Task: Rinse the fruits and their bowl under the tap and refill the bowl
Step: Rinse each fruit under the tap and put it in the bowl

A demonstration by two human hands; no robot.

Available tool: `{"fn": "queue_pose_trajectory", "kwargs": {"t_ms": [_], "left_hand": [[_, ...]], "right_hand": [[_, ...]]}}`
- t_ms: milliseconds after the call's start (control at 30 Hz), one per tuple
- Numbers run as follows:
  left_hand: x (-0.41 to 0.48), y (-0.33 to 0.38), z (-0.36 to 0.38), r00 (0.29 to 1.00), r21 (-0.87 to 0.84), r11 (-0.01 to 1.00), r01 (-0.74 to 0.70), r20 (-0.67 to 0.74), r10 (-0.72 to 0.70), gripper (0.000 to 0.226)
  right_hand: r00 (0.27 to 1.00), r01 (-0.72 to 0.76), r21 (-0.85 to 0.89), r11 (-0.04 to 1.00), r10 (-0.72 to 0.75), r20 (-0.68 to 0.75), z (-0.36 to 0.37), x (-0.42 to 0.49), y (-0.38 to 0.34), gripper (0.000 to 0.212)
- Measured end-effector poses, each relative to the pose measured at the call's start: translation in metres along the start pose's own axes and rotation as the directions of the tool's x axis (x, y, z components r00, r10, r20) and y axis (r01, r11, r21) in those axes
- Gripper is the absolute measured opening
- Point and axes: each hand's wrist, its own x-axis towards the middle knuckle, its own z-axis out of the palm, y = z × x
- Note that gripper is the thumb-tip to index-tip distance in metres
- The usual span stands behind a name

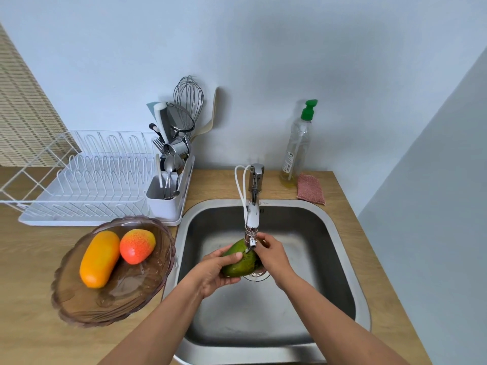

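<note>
Brushed steel sink [326, 233]; matt wood counter [31, 338]; glossy translucent plastic bowl [79, 309].

You hold a green fruit [241, 262] over the sink [340, 272], right under the tap [253, 206] spout. Your left hand [214, 275] cups it from seven o'clock, thumb laid across the top; your right hand [272, 255] wraps it from three o'clock. Water runs off the fruit toward the drain [259, 275] below. At nine o'clock from the sink, on the wooden counter [29, 335], sits the tinted bowl [87, 309] with an orange fruit [99, 258] and a red-yellow fruit [137, 249] touching each other. At eleven o'clock stands a white dish rack [87, 191] with a utensil caddy [168, 198]. At one o'clock stand a soap bottle [296, 148] and a pink sponge [311, 189].
</note>
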Motion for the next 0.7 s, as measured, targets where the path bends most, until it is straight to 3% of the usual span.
{"fn": "queue_pose_trajectory", "kwargs": {"t_ms": [167, 333, 500, 567, 700], "left_hand": [[0.002, -0.002, -0.002, 0.999, -0.03, 0.999, -0.044, -0.034, 0.043, 0.057], [0.001, -0.004, -0.01, 1.0, -0.106, 0.994, -0.03, 0.002, 0.03, 0.06], [-0.002, -0.003, -0.013, 0.999, -0.105, 0.994, -0.01, 0.04, 0.014, 0.059], [-0.003, -0.002, -0.012, 0.999, -0.099, 0.995, -0.015, 0.035, 0.018, 0.056], [-0.004, 0.0, -0.01, 0.999, -0.086, 0.996, -0.032, 0.018, 0.033, 0.053]], "right_hand": [[0.999, -0.01, 0.036, 0.999, 0.011, -0.039, 0.004, 0.005, -0.005, 0.023], [0.999, 0.001, -0.055, 0.998, 0.002, 0.044, 0.002, 0.012, -0.006, 0.021], [0.999, 0.018, -0.122, 0.992, -0.022, -0.035, -0.016, 0.033, -0.018, 0.023], [0.991, 0.095, -0.254, 0.962, -0.115, -0.063, -0.023, 0.046, -0.03, 0.024], [0.907, 0.309, -0.546, 0.779, -0.414, -0.078, -0.028, 0.065, -0.072, 0.031]]}}
